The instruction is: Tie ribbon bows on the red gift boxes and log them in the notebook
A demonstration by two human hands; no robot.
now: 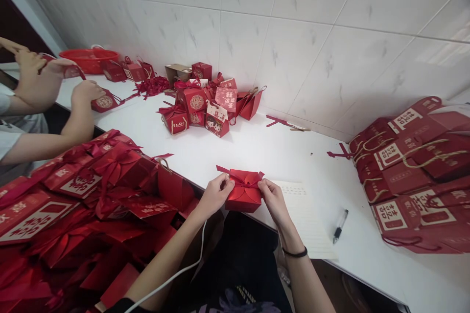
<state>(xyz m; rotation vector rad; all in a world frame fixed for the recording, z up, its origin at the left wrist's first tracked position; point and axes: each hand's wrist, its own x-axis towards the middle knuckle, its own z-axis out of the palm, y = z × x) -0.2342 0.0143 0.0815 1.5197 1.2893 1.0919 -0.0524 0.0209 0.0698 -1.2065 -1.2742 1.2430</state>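
Observation:
A small red gift box (pixel 245 194) with a red ribbon across its top stands at the near edge of the white table (pixel 271 151). My left hand (pixel 216 193) pinches the ribbon at the box's left side. On the right side, my right hand (pixel 272 196) grips the ribbon end, with a black band on that wrist. Both hands are closed on the ribbon and press against the box.
A lined notebook (pixel 306 215) and a black pen (pixel 340 226) lie right of the box. Red gift bags are stacked at the far right (pixel 414 176), the lower left (pixel 91 190) and the table's middle (pixel 205 105). Another person's hands (pixel 55 83) handle a red box at left, near a red basket (pixel 90 58).

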